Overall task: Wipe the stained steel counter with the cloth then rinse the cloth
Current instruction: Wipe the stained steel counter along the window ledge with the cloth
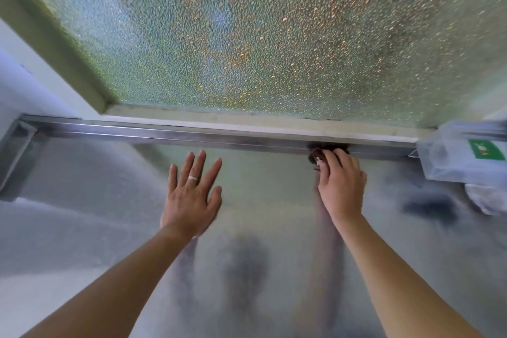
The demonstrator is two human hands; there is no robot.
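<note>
Steel runs from edge to edge: the tabletop (90, 200) is dull and hazy, with a raised rear lip (192, 136) under a pebbled glass pane (247, 35). On the left side, the left hand (192, 195) lies flat with its fingers straight and spread, a ring (192, 178) on one finger, holding nothing and apparently bracing on the steel. Further right, the right hand (341, 186) has its fingers curled over a small dark wad, most likely the cloth (315, 155), pressed into the seam where the steel surface meets the rear lip. At far right sits a clear plastic container (461, 159) with a green label, and just in front of it a crumpled pale bag or wrapper (485, 200).

Risks, as I judge them: the cloth is bunched so small that fingertips may scrape the lip's edge instead of the fabric doing the work. A long stroke rightward could knock the container. The dark smudge (430, 207) near the container may be a stain or only a shadow; I cannot tell which, so it might be skipped. A wet surface could let the bracing left hand slide.
</note>
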